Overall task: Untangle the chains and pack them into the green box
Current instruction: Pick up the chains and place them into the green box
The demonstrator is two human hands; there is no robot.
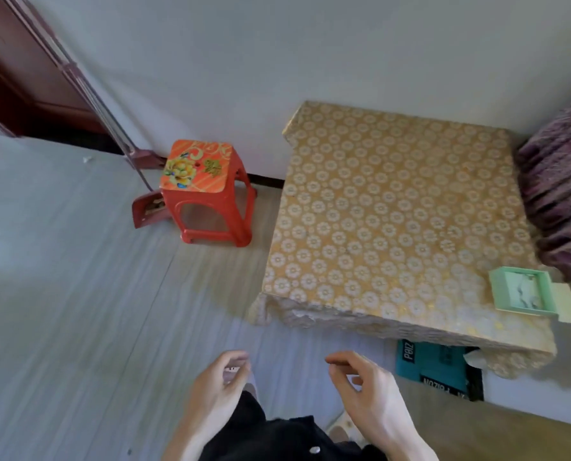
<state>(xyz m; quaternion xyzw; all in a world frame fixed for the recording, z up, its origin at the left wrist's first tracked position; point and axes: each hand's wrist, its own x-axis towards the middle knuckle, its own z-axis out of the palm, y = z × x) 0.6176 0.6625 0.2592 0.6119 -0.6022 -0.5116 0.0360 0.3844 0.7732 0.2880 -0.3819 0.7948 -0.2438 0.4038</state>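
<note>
Hands apart above floor (78, 294), left hand (221, 385) and right hand (363, 384) loosely curled, nothing visibly gripped, green box (523, 296) on table (393, 211)

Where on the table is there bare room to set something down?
Nearly the whole flowered tablecloth is free, from the wall-side edge to the front edge. Only the near right corner is taken, by the open green box, close beside the purple fabric.

Red stool (196, 168), white wall (277, 44), floor (61, 277) perhaps laminate.
</note>
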